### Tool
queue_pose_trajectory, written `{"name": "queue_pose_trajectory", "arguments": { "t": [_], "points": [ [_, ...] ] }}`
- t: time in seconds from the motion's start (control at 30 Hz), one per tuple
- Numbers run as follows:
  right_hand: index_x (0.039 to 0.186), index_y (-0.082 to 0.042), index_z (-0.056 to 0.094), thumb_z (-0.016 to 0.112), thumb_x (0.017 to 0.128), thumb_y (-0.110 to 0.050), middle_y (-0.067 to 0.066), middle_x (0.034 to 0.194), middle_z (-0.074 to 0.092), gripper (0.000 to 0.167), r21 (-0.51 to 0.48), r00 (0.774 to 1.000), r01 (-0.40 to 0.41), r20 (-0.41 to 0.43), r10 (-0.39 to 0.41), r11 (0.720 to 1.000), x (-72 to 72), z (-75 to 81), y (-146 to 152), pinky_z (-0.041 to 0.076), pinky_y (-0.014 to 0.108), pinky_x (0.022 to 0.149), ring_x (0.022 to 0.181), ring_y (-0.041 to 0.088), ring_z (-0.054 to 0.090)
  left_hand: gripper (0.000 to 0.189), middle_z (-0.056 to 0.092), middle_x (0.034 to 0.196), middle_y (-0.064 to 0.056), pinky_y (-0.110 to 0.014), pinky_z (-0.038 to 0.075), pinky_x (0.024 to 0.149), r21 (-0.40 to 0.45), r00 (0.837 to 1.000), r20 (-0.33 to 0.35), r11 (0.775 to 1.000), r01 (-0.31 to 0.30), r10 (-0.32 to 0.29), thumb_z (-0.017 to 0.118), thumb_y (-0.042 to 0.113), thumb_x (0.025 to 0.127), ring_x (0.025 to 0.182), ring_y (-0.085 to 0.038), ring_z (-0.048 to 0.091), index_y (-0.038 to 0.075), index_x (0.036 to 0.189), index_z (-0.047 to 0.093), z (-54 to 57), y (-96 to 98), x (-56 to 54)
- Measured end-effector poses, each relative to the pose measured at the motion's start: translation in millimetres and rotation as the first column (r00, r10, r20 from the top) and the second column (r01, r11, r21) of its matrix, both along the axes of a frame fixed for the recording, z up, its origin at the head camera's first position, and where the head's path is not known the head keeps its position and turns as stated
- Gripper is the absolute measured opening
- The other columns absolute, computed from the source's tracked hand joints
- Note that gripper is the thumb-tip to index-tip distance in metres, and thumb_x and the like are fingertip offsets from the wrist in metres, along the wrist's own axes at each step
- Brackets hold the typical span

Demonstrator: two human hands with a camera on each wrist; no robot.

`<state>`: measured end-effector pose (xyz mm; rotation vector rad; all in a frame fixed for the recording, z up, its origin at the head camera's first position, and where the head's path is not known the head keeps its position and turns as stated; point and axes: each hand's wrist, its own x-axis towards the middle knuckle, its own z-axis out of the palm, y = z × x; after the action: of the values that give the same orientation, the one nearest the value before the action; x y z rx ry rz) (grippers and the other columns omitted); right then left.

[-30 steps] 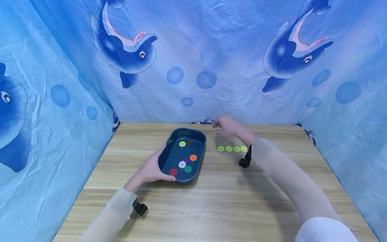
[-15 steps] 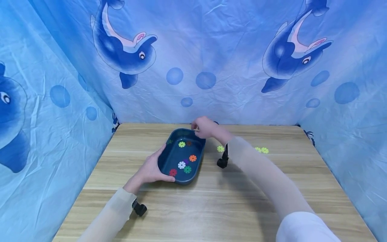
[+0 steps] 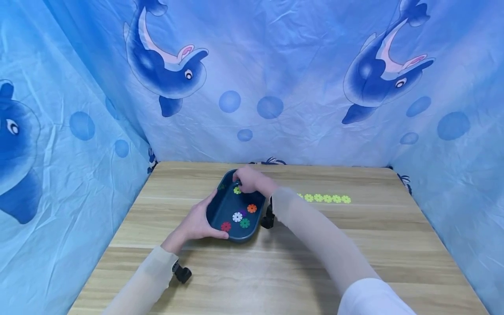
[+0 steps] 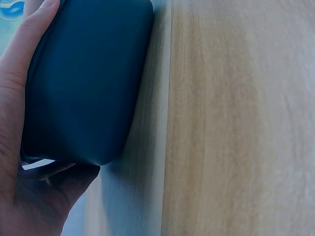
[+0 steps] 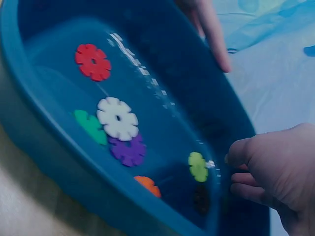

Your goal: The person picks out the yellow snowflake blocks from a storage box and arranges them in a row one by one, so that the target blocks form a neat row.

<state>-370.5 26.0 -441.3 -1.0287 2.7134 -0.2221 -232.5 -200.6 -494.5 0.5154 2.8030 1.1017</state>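
A dark blue plastic bin (image 3: 241,239) sits on the table, its left near corner gripped by my left hand (image 3: 197,222). In the left wrist view, the thumb and fingers of that hand (image 4: 19,132) wrap the bin's wall (image 4: 88,78). My right hand (image 3: 252,178) reaches down inside the bin's far end. Its loosely bent fingers come close over a yellow-green notched disc (image 5: 198,166), with nothing seen between them. Also in the bin lie red (image 5: 93,62), white (image 5: 117,118), purple (image 5: 128,150), green (image 5: 90,126), orange (image 5: 147,186) and brown discs (image 5: 201,199).
Right of the bin, several yellow-green notched discs (image 3: 327,198) lie in a straight row, its left end partly behind my right sleeve. The wooden table (image 3: 275,271) ends at a blue dolphin-print curtain (image 3: 299,131) at the back and sides.
My right hand has moved left from above the disc row, over the bin's rim and down into the bin. The left hand keeps its hold on the bin.
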Motion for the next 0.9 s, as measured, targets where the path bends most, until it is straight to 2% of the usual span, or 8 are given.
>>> {"name": "queue_pose_trajectory", "arguments": {
  "t": [0.13,0.33,0.6,0.9],
  "points": [
    [0.14,-0.01,0.069,0.066,0.105,-0.019,0.007,0.141,0.07,0.036,0.052,1.0,-0.004,0.015,0.003,0.999,2.0,-12.1,-7,0.054,0.037,0.114,0.133,0.022,0.065,0.145,0.034,0.172,-0.023,-0.065,0.043,0.12,-0.007,1.0,-0.011,1.0,0.008,-0.008,0.101,0.054,0.063,0.152,-0.045,0.044,0.011,0.172,0.016,0.6,0.2,-0.1],
    [0.14,-0.009,0.069,0.068,0.105,-0.019,0.008,0.143,0.07,0.036,0.056,0.999,-0.006,0.032,0.004,0.998,10.3,-18.3,-12,0.055,0.038,0.113,0.132,0.022,0.066,0.144,0.034,0.172,-0.022,-0.065,0.043,0.12,0.002,1.0,-0.015,1.0,0.014,-0.014,0.101,0.053,0.064,0.152,-0.045,0.044,0.011,0.172,0.015,0.7,-1.0,0.9],
    [0.124,-0.011,0.077,0.073,0.102,-0.016,0.005,0.127,0.077,0.023,0.024,1.0,-0.025,-0.007,0.025,0.999,13.8,-21.4,-14,0.06,0.035,0.105,0.115,0.016,0.072,0.143,0.033,0.172,-0.022,-0.065,0.045,0.118,0.02,1.0,-0.003,1.0,0.011,-0.011,0.101,0.05,0.065,0.15,-0.045,0.046,0.01,0.172,0.015,2.2,-1.7,1.5],
    [0.112,-0.013,0.076,0.082,0.095,-0.022,0.001,0.112,0.074,0.021,0.007,1.0,-0.012,0.003,0.012,1.0,15.0,-24.4,-10,0.061,0.032,0.091,0.095,0.012,0.067,0.144,0.033,0.173,-0.02,-0.065,0.044,0.119,0.014,1.0,-0.001,1.0,0.013,-0.013,0.101,0.052,0.065,0.151,-0.044,0.045,0.013,0.172,0.014,0.4,-1.2,0.5]
  ]
}}
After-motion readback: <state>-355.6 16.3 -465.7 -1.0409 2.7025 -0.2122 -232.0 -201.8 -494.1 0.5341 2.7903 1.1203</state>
